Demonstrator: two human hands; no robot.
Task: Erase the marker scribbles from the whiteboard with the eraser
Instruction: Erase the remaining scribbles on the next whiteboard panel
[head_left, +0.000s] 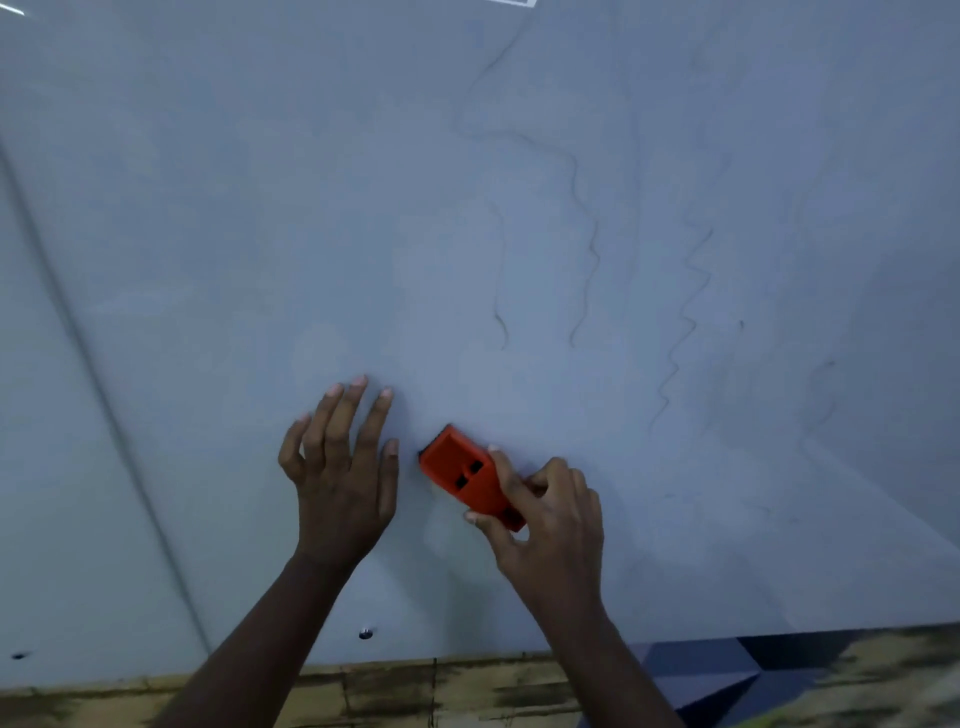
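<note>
The whiteboard (260, 208) fills almost the whole view. Thin dark marker scribbles (587, 270) run in wavy lines down its right half, with a zigzag one (685, 322) further right and fainter marks beyond. My right hand (550, 519) grips the lower end of an orange eraser (462, 470), which lies against the board below the scribbles. My left hand (343, 467) rests flat on the board just left of the eraser, fingers spread and straight.
A screw (365, 633) sits near the board's bottom edge, another (18, 656) at far left. A seam (104, 395) runs diagonally down the left side. Below the board are a brick-patterned surface (467, 691) and dark geometric tiles (727, 675).
</note>
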